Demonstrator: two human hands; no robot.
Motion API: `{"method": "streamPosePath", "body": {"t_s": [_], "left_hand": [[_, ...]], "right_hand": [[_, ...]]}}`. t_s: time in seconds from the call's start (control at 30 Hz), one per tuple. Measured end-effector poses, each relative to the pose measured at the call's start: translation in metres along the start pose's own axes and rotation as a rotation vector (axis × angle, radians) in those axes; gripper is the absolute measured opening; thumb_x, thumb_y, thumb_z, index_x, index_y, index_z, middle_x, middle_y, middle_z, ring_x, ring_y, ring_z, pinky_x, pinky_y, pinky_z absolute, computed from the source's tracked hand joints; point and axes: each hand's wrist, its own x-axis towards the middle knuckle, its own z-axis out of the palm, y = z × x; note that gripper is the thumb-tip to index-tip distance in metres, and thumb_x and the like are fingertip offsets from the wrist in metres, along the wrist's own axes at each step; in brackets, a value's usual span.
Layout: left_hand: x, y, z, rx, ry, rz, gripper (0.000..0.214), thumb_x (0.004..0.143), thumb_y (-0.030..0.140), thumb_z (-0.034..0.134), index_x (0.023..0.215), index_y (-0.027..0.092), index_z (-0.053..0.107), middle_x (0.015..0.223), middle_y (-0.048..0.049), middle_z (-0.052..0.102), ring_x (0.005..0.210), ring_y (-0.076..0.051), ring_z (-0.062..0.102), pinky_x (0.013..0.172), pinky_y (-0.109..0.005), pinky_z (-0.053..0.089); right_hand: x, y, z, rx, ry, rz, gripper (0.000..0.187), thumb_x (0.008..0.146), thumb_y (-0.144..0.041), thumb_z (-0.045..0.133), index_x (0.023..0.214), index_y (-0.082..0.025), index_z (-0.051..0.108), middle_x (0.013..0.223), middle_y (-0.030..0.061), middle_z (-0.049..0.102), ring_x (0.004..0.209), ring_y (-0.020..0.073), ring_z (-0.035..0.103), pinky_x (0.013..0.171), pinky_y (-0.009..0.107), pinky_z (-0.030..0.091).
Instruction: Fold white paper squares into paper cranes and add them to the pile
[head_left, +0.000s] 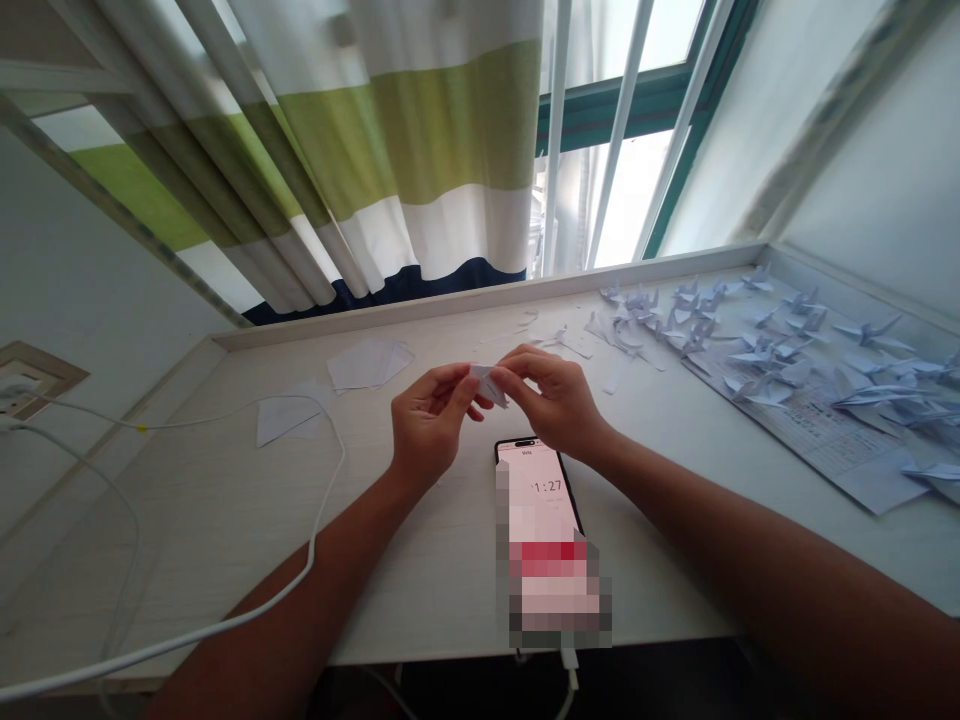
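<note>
A small folded piece of white paper (489,385) is held just above the pale desk (225,500), pinched between both hands. My left hand (429,422) grips its left side with thumb and fingertips closed on it. My right hand (553,395) pinches its right side, fingers curled over the top. A phone (541,500) with a lit screen lies flat on the desk directly below and in front of my hands.
Several folded paper cranes (757,345) lie on a printed sheet (855,455) at the right. Loose white paper squares (367,365) and scraps sit at the back. A white cable (315,540) loops across the left. A striped curtain (390,150) hangs behind.
</note>
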Motion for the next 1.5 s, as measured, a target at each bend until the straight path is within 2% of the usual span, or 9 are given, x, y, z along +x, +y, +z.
{"method": "streamPosePath", "body": {"t_s": [0.2, 0.3, 0.43, 0.63, 0.87, 1.07, 1.27, 1.37, 1.5], "left_hand": [[0.003, -0.003, -0.001, -0.020, -0.061, -0.105, 0.030, 0.085, 0.040, 0.081, 0.099, 0.015, 0.074, 0.082, -0.0058, 0.079, 0.070, -0.019, 0.076, 0.056, -0.028, 0.062], [0.004, -0.006, -0.002, 0.000, -0.090, -0.177, 0.029, 0.085, 0.041, 0.081, 0.091, 0.014, 0.075, 0.077, -0.0063, 0.078, 0.067, -0.018, 0.074, 0.055, -0.028, 0.061], [0.005, -0.009, -0.004, 0.022, -0.107, -0.169, 0.028, 0.087, 0.043, 0.077, 0.089, 0.015, 0.076, 0.076, -0.0058, 0.076, 0.069, -0.017, 0.072, 0.055, -0.026, 0.060], [0.005, -0.007, -0.004, 0.021, -0.108, -0.140, 0.025, 0.089, 0.042, 0.075, 0.089, 0.017, 0.076, 0.074, -0.0041, 0.074, 0.065, -0.015, 0.069, 0.052, -0.024, 0.058], [0.006, 0.000, -0.004, 0.037, -0.112, -0.151, 0.024, 0.091, 0.040, 0.072, 0.086, 0.017, 0.078, 0.073, -0.0046, 0.075, 0.064, -0.016, 0.068, 0.050, -0.024, 0.057], [0.007, -0.002, -0.006, 0.103, -0.109, -0.128, 0.027, 0.092, 0.042, 0.071, 0.085, 0.016, 0.078, 0.073, -0.0053, 0.075, 0.063, -0.016, 0.070, 0.049, -0.024, 0.058], [0.004, -0.002, -0.006, 0.154, -0.129, -0.119, 0.029, 0.093, 0.043, 0.070, 0.085, 0.016, 0.076, 0.072, -0.0045, 0.075, 0.063, -0.015, 0.069, 0.051, -0.023, 0.058], [0.003, -0.002, -0.004, 0.160, -0.095, -0.140, 0.032, 0.093, 0.045, 0.070, 0.083, 0.015, 0.074, 0.070, -0.0040, 0.074, 0.060, -0.014, 0.067, 0.051, -0.022, 0.057], [0.001, -0.003, 0.002, 0.105, -0.069, -0.214, 0.037, 0.092, 0.051, 0.070, 0.086, 0.015, 0.070, 0.069, -0.0035, 0.072, 0.060, -0.015, 0.069, 0.048, -0.022, 0.056]], "right_hand": [[0.000, 0.006, 0.004, 0.131, 0.074, 0.190, 0.028, 0.092, -0.045, 0.073, 0.082, -0.019, 0.075, 0.074, 0.0020, 0.069, 0.069, 0.0155, 0.062, 0.067, 0.033, 0.053], [0.000, 0.009, 0.006, 0.177, 0.094, 0.233, 0.027, 0.091, -0.043, 0.074, 0.081, -0.018, 0.075, 0.072, 0.0018, 0.069, 0.067, 0.0151, 0.061, 0.066, 0.032, 0.051], [0.000, 0.012, 0.007, 0.223, 0.086, 0.273, 0.026, 0.089, -0.042, 0.075, 0.079, -0.018, 0.075, 0.073, 0.0023, 0.071, 0.068, 0.0152, 0.063, 0.068, 0.033, 0.053], [0.000, 0.012, 0.007, 0.225, 0.053, 0.292, 0.027, 0.087, -0.044, 0.076, 0.078, -0.019, 0.072, 0.073, 0.0023, 0.071, 0.068, 0.0155, 0.065, 0.067, 0.032, 0.053], [0.000, 0.011, 0.006, 0.217, 0.011, 0.244, 0.029, 0.088, -0.045, 0.076, 0.077, -0.018, 0.071, 0.072, 0.0012, 0.069, 0.068, 0.0143, 0.062, 0.065, 0.031, 0.050], [-0.001, 0.014, 0.007, 0.269, 0.019, 0.277, 0.027, 0.088, -0.045, 0.077, 0.081, -0.018, 0.073, 0.077, 0.0028, 0.073, 0.073, 0.0157, 0.067, 0.072, 0.033, 0.054], [0.001, 0.013, 0.006, 0.330, -0.028, 0.310, 0.033, 0.085, -0.049, 0.079, 0.082, -0.017, 0.074, 0.077, 0.0036, 0.073, 0.071, 0.0159, 0.067, 0.070, 0.032, 0.055], [0.002, 0.013, 0.008, 0.258, -0.029, 0.293, 0.036, 0.083, -0.052, 0.081, 0.081, -0.017, 0.072, 0.076, 0.0031, 0.072, 0.070, 0.0155, 0.066, 0.068, 0.031, 0.054], [0.000, 0.012, 0.013, 0.118, 0.059, 0.315, 0.038, 0.084, -0.053, 0.079, 0.078, -0.017, 0.068, 0.071, 0.0015, 0.068, 0.064, 0.0143, 0.061, 0.062, 0.029, 0.049]]}}
